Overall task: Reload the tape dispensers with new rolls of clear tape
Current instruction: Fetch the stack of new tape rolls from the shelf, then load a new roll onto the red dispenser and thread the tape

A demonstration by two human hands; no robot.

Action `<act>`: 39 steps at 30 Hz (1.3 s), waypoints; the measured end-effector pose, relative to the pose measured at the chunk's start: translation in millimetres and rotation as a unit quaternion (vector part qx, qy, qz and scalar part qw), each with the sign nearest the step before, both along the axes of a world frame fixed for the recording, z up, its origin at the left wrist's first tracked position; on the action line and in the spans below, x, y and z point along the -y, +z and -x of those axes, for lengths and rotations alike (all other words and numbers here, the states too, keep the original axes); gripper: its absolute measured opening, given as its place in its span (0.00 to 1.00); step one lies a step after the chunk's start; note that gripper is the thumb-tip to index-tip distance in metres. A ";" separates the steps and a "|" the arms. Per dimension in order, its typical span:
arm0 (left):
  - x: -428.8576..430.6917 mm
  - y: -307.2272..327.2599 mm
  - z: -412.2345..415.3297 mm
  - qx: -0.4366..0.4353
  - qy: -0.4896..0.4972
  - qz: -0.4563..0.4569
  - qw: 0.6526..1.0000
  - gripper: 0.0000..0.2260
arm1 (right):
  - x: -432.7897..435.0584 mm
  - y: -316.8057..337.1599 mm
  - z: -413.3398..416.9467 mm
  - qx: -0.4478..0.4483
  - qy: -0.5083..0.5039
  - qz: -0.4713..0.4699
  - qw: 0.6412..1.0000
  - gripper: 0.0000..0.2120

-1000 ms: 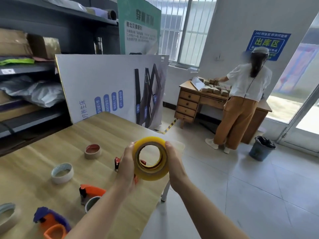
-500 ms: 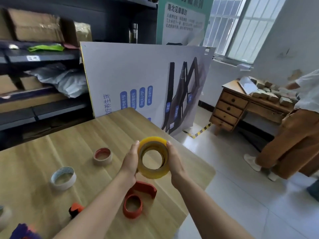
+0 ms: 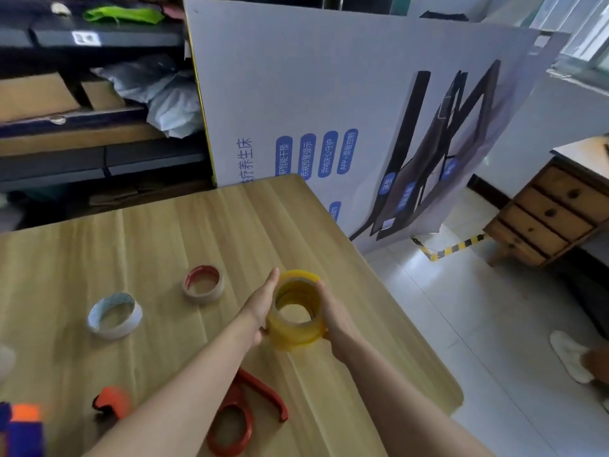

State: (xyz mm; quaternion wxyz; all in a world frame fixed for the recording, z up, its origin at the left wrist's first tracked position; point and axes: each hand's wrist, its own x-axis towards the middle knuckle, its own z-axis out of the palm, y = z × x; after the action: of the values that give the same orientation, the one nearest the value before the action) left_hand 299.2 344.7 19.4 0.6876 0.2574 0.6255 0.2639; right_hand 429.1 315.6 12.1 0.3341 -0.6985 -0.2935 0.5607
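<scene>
1. Clasps a yellow-tinted roll of clear tape (image 3: 296, 338) in the air above the wooden table (image 3: 164, 232), open core tilted up toward the camera.
2. Lays the left hand (image 3: 262, 305) along the roll's left side, thumb hooked at the near rim. Cups the right hand (image 3: 336, 319) against the right side, fingertips hidden behind the roll.
3. Just below the grip, partly under the left forearm: a red tape dispenser (image 3: 237, 420), flat on the table.
4. Left of the grip: a red-lined tape core (image 3: 202, 293) nearest, then a white core with bluish lining (image 3: 114, 328), well apart.
5. Down and left: an orange dispenser (image 3: 112, 400). At the corner, a blurred blue-and-orange one (image 3: 19, 430).
6. Beyond the grip: a large printed board (image 3: 329, 94). Off to the right, a wooden chest of drawers (image 3: 543, 219).
</scene>
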 end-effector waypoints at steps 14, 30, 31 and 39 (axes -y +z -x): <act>-36.6 -57.8 -18.3 -0.040 -0.024 0.007 0.999 0.29 | -53.6 -39.3 -22.3 0.139 0.037 0.010 0.989 0.05; -30.0 -45.6 -12.2 -0.360 -0.145 -0.209 0.898 0.27 | -51.6 -36.7 -24.0 0.357 0.122 -0.130 0.917 0.18; -27.4 -41.6 -11.1 -0.337 -0.122 -0.233 0.904 0.27 | -49.6 -33.2 -21.9 0.351 0.113 -0.158 0.916 0.18; 5.4 -15.5 18.2 -0.228 0.009 -0.324 0.918 0.14 | -30.5 -2.0 12.8 0.260 0.113 -0.259 0.923 0.25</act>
State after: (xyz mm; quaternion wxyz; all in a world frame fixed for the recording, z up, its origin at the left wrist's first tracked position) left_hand 281.0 339.3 3.8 0.4035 0.5135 0.6478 0.3922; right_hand 416.3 346.1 10.1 0.3496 -0.6708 -0.5822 0.2980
